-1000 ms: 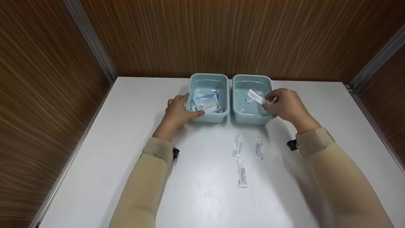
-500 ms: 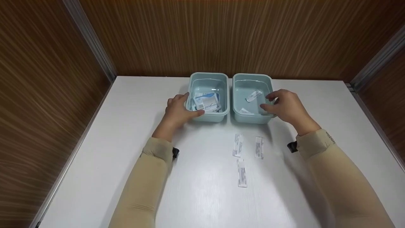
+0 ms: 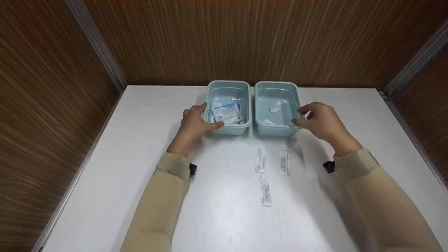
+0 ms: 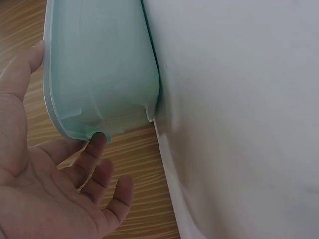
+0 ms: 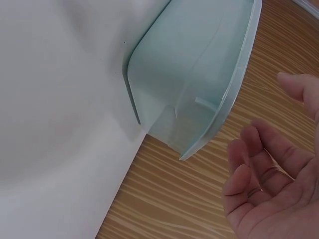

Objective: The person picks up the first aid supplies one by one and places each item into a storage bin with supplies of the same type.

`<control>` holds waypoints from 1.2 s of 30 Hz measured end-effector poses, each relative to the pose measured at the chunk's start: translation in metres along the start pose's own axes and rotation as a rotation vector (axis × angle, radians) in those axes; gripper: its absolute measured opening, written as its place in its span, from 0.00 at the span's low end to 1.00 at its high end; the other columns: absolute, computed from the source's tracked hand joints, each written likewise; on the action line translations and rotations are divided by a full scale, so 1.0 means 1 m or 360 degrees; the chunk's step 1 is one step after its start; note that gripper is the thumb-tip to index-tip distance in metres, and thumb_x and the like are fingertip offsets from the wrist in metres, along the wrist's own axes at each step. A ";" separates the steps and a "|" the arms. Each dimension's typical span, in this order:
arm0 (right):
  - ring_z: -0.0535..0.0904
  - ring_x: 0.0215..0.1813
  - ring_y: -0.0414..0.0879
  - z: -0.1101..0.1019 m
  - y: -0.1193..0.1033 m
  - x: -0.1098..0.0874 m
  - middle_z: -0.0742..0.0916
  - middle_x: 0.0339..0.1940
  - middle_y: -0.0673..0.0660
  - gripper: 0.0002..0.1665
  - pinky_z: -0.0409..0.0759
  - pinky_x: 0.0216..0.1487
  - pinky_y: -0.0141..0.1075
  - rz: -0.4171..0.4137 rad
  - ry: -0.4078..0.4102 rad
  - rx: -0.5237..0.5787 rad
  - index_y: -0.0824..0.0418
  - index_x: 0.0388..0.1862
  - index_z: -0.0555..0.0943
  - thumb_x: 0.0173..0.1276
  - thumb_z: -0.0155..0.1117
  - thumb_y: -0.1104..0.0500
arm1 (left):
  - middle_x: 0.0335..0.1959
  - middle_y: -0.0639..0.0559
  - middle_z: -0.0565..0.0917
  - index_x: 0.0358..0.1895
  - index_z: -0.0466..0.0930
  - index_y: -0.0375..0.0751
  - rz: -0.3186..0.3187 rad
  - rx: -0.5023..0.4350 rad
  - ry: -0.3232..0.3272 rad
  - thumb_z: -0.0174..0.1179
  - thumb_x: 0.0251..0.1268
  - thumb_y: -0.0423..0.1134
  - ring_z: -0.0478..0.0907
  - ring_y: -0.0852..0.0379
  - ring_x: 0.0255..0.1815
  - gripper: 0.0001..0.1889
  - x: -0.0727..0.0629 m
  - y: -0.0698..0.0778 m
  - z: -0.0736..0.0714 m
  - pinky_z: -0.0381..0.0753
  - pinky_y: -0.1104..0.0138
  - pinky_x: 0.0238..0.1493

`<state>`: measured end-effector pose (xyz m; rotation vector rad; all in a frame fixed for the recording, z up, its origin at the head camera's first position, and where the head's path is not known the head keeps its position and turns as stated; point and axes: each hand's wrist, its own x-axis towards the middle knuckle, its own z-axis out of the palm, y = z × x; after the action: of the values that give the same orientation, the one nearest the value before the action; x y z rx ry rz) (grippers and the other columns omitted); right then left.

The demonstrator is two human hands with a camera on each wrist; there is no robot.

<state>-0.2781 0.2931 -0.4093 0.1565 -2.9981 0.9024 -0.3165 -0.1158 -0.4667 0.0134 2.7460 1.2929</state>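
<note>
My left hand [image 3: 193, 122] holds the left pale-blue plastic bin [image 3: 229, 130] by its near-left corner. The thumb lies along the near rim, the fingers at the left side. In the left wrist view, fingertips meet the bin's rim [image 4: 48, 94]. Inside lies a pile of white and blue printed packets [image 3: 225, 112]. Beside the right pale-blue bin [image 3: 276, 131], my right hand [image 3: 320, 120] hovers with relaxed fingers and holds nothing; the right wrist view shows it apart from the rim. Two narrow white packets, like wrapped bandages, lie in that bin: one farther back [image 3: 278, 105], one near the front [image 3: 268, 121].
Three narrow white printed packets lie on the white table [image 3: 224, 210] in front of the right bin: left [image 3: 260, 160], right [image 3: 284, 162] and nearest [image 3: 266, 190]. A brown wood-grain panel [image 3: 231, 42] rises behind the bins; similar panels flank the table.
My right hand has let go of a narrow white packet, which dropped into the right bin. That hand has then drawn slightly right. My left hand stays at the left bin.
</note>
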 end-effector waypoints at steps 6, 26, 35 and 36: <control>0.83 0.58 0.60 0.001 0.001 -0.009 0.89 0.62 0.67 0.29 0.79 0.46 0.43 0.0002 -0.0008 -0.0008 0.66 0.66 0.89 0.76 0.79 0.48 | 0.82 0.46 0.73 0.92 0.62 0.54 -0.0018 0.0032 -0.0002 0.82 0.63 0.63 0.63 0.44 0.81 0.58 0.000 0.000 -0.001 0.71 0.45 0.86; 0.85 0.57 0.59 0.013 -0.004 -0.039 0.92 0.61 0.64 0.27 0.81 0.51 0.45 -0.0163 -0.0022 0.0012 0.65 0.64 0.91 0.73 0.82 0.50 | 0.83 0.45 0.73 0.92 0.61 0.50 0.0009 0.0025 0.0000 0.83 0.62 0.62 0.63 0.43 0.81 0.59 0.005 -0.003 -0.003 0.71 0.45 0.86; 0.84 0.58 0.59 0.019 -0.009 -0.051 0.92 0.63 0.62 0.29 0.81 0.52 0.46 -0.0186 -0.0097 0.0019 0.64 0.65 0.90 0.71 0.84 0.50 | 0.83 0.45 0.72 0.93 0.59 0.51 -0.0031 0.0028 -0.0008 0.83 0.63 0.62 0.63 0.44 0.80 0.60 0.007 -0.004 -0.004 0.72 0.45 0.85; 0.85 0.58 0.59 0.021 -0.008 -0.053 0.92 0.62 0.62 0.29 0.81 0.52 0.45 -0.0198 -0.0101 0.0016 0.64 0.65 0.90 0.71 0.84 0.50 | 0.83 0.45 0.71 0.93 0.59 0.51 -0.0039 0.0027 -0.0012 0.83 0.63 0.62 0.63 0.44 0.81 0.60 0.006 -0.004 -0.004 0.72 0.45 0.86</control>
<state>-0.2245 0.2797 -0.4236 0.3738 -3.0011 0.9169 -0.3231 -0.1210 -0.4678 -0.0141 2.7422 1.2605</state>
